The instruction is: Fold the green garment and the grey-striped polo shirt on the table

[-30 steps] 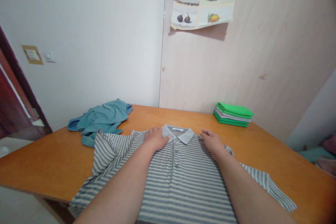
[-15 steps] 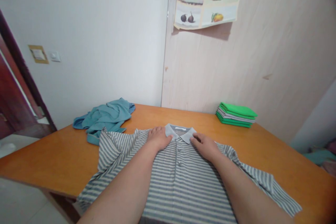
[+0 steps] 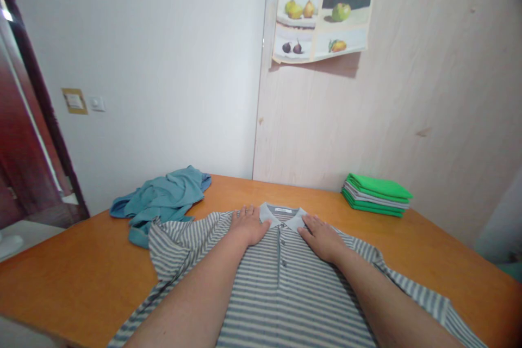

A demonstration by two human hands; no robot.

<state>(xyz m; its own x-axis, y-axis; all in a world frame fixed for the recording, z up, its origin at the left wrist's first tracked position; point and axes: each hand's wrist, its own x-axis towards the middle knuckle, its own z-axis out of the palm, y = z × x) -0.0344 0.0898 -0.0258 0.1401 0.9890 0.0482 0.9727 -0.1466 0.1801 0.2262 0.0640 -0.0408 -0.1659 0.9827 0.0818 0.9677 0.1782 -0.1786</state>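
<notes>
Here, a grey striped polo shirt [image 3: 281,288] spread front-up on the orange table [image 3: 81,277], collar [image 3: 284,216] at the far end, buttons down the placket between the arms. Left hand [image 3: 249,225] flat and open, palm down just left of the collar, fingers spread on the shoulder cloth. Right hand [image 3: 320,235] likewise open and flat, pressing just right of the collar, gripping nothing. Left sleeve [image 3: 173,242] bunched and rumpled, its far edge touching or overlapping a crumpled teal garment [image 3: 163,198] beside it; hard to tell which. Right sleeve [image 3: 424,296] stretched toward the near right edge. Well apart at the far right, a neat stack of folded green and grey clothes [image 3: 377,194]. On the wall behind, a fruit poster [image 3: 322,24] with one corner curling. Likely trouble: creases locked into the rumpled left sleeve if pressed or folded as it lies; collar points pushed askew by uneven pressure from the two palms; teal cloth dragged along if the sleeve catches on it; the lower part, possibly hanging over the near edge out of view, sliding the whole shirt toward the body once the palms lift.
</notes>
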